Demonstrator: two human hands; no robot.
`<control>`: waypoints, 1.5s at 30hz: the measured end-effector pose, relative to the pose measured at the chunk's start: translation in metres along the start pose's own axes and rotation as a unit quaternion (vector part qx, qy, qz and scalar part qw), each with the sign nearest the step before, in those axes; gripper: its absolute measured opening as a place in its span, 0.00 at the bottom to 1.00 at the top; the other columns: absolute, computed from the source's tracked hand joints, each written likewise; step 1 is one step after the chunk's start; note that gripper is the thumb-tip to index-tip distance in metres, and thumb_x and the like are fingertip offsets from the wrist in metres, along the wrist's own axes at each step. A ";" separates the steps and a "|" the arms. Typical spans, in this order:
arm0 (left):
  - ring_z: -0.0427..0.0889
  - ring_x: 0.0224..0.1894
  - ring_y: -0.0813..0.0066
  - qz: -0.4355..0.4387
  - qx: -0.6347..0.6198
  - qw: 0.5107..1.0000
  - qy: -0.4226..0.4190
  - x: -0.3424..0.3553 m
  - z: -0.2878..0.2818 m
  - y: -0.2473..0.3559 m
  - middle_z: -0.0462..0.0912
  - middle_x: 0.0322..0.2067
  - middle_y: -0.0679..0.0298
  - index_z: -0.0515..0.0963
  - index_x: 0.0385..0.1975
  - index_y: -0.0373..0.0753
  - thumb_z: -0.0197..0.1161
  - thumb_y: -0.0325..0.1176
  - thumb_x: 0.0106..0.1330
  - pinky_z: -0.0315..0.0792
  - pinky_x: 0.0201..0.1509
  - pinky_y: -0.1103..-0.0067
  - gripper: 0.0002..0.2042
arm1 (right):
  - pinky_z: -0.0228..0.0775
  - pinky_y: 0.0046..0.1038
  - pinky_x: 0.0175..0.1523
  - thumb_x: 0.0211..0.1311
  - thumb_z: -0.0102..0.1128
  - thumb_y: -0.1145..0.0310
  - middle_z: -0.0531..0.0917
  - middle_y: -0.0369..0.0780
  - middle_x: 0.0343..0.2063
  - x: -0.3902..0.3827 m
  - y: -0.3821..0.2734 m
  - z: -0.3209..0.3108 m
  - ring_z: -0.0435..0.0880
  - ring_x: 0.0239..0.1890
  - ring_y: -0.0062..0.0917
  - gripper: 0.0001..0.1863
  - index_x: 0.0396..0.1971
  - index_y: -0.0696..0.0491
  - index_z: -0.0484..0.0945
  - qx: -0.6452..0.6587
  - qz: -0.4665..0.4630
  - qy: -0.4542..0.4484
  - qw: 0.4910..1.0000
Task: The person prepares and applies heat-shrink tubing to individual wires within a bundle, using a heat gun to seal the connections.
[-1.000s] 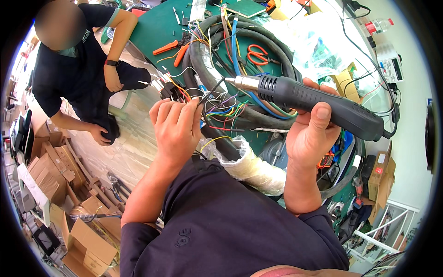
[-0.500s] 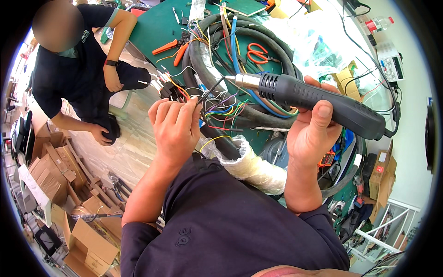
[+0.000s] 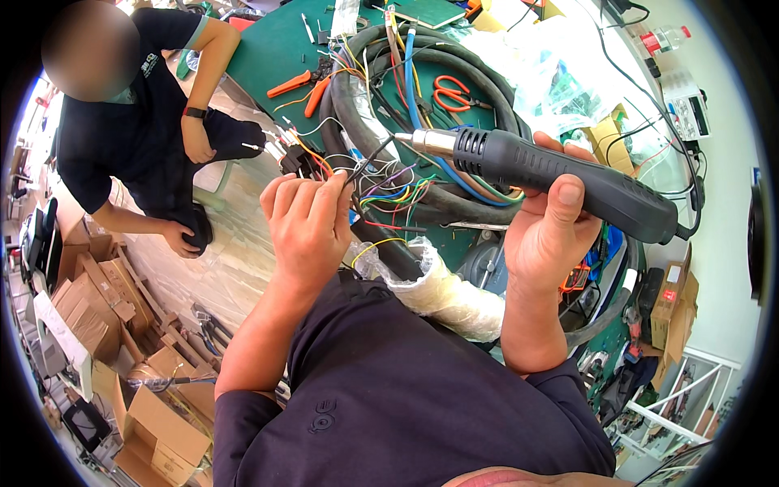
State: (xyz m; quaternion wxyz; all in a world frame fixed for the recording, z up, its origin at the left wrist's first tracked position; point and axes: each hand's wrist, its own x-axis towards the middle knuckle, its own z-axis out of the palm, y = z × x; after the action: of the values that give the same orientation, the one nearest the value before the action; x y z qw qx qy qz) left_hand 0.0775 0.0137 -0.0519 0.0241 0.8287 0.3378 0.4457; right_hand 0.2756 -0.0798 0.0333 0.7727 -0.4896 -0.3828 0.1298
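Note:
My right hand (image 3: 552,223) is wrapped round the black handle of a hot air gun (image 3: 600,191), its metal nozzle pointing left. Between thumb and fingers, my left hand (image 3: 304,219) pinches a black wire (image 3: 375,156). The wire's upper end lies right at the nozzle's tip; whether the two touch I cannot tell. Thin coloured wires (image 3: 398,195) fan out beside my left fingers, next to a black connector block (image 3: 300,162). Behind them a thick black cable (image 3: 337,122) lies coiled on the green table (image 3: 272,49).
Orange-handled pliers (image 3: 300,88) and orange scissors (image 3: 454,93) lie around the coil. A plastic-wrapped cable end (image 3: 446,296) sits close to my body. At the left another person (image 3: 138,122) sits near cardboard boxes (image 3: 162,434). The gun's cord (image 3: 698,215) runs up the right side.
Both my hands, the hot air gun and the black wire stay practically where they were. The other person's head has shifted slightly left.

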 end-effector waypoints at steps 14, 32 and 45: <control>0.75 0.31 0.71 0.001 -0.007 1.000 0.001 0.000 -0.001 -0.001 0.78 0.24 0.69 0.80 0.34 0.39 0.68 0.28 0.55 0.66 0.49 0.72 0.08 | 0.81 0.33 0.48 0.58 0.67 0.58 0.80 0.52 0.44 -0.001 -0.001 0.001 0.83 0.44 0.32 0.27 0.51 0.59 0.70 -0.002 0.003 0.000 1.000; 0.76 0.31 0.71 0.000 -0.010 1.000 0.000 -0.003 -0.002 0.000 0.78 0.24 0.69 0.80 0.35 0.39 0.68 0.27 0.54 0.66 0.49 0.72 0.09 | 0.81 0.33 0.49 0.58 0.67 0.58 0.79 0.53 0.44 -0.002 -0.002 -0.001 0.82 0.45 0.33 0.27 0.51 0.59 0.69 0.001 0.003 0.005 1.000; 0.74 0.33 0.67 -0.004 -0.013 1.000 -0.019 -0.001 -0.007 0.002 0.76 0.25 0.67 0.81 0.34 0.38 0.68 0.27 0.54 0.64 0.47 0.70 0.08 | 0.80 0.33 0.49 0.59 0.66 0.58 0.80 0.52 0.45 -0.003 -0.003 0.001 0.83 0.44 0.32 0.27 0.51 0.60 0.70 0.011 0.010 0.002 1.000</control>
State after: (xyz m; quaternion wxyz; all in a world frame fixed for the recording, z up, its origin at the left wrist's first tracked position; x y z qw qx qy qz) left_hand 0.0729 0.0100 -0.0481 0.0431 0.8353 0.3347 0.4339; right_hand 0.2725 -0.0825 0.0347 0.7776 -0.4850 -0.3744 0.1410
